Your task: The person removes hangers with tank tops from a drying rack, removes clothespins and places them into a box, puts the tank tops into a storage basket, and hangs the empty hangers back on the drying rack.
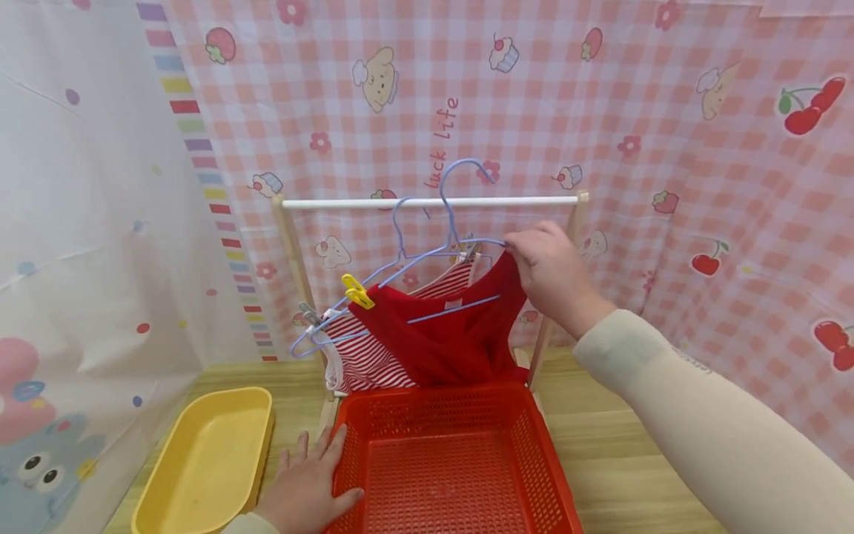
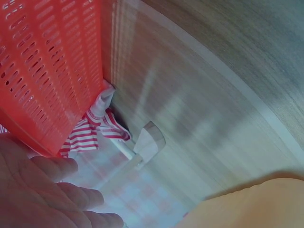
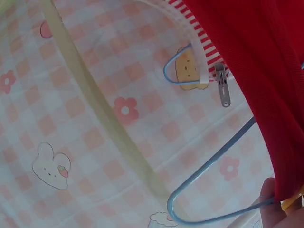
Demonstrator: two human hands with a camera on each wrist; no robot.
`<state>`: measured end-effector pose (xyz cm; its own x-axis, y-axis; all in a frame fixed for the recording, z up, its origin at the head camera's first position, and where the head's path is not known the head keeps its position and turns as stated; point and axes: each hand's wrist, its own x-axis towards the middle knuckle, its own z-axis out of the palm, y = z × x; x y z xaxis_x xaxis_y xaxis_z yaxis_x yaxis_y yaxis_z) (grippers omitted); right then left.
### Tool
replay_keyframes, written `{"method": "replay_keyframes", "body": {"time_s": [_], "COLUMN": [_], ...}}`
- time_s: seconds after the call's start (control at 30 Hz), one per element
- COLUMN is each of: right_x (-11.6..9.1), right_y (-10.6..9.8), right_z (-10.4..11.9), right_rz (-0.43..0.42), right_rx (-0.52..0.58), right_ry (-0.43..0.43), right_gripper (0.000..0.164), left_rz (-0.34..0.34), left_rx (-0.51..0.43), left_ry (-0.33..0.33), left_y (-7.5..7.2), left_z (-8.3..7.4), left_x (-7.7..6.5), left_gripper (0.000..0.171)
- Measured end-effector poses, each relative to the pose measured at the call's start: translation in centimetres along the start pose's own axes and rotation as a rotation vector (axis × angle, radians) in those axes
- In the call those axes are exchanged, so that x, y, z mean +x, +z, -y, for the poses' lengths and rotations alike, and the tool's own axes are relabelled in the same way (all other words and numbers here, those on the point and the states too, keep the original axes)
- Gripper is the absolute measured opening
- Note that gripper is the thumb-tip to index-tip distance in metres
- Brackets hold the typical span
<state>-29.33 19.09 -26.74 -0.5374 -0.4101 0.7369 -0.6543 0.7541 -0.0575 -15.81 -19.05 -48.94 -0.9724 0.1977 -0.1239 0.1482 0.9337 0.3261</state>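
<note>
- Red fabric garment [image 1: 454,348], far centre, on one of two blue wire hangers [image 1: 467,306]; right hand [image 1: 554,278] pinches its shoulder.
- Left hand [image 1: 307,482]: fingers spread on one red perforated basket [image 1: 440,414].
- Right wrist view only: yellow piece [image 3: 291,204] at fingertips.

Pink-and-white checked cloth [image 1: 554,119] — printed with cherries [image 1: 806,119], cupcakes [image 1: 505,56] and the words “luck life” — hangs in folds behind a wood-grain surface [image 1: 600,460], beside a paler, dotted sheet [image 1: 87,208] with cartoon figures [image 1: 50,482] at the left.

Red garment [image 1: 467,352]: matt cloth. Basket [image 1: 434,417], yellow clip [image 1: 361,298]: smooth plastic.
</note>
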Motion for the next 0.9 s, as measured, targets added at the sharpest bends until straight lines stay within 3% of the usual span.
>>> {"method": "replay_keyframes", "body": {"time_s": [0.17,0.47,0.77,0.9], "right_x": [-2.5,-7.4,-12.8,-15.0], "right_y": [-0.4,-0.5,0.0,0.8], "right_z": [0.5,1.2,2.5,2.9], "right_rz": [-0.052,-0.181,-0.142,-0.135], "right_rx": [0.055,0.123,0.175,0.185], "right_ry": [-0.001,-0.083,-0.066,-0.057], "right_gripper": [0.017,0.014,0.025,0.022], "left_rz": [-0.007,-0.019,-0.042,-0.066], "left_rx": [0.008,0.02,0.051,0.072], "left_ry": [0.004,0.014,0.023,0.032], "left_y": [0.0,0.2,0.1,0.2], "left_z": [0.0,0.1,-0.1,-0.1], "left_x": [-0.1,-0.1,-0.4,-0.4], "left_gripper": [0.101,0.099,0.098,0.098]}}
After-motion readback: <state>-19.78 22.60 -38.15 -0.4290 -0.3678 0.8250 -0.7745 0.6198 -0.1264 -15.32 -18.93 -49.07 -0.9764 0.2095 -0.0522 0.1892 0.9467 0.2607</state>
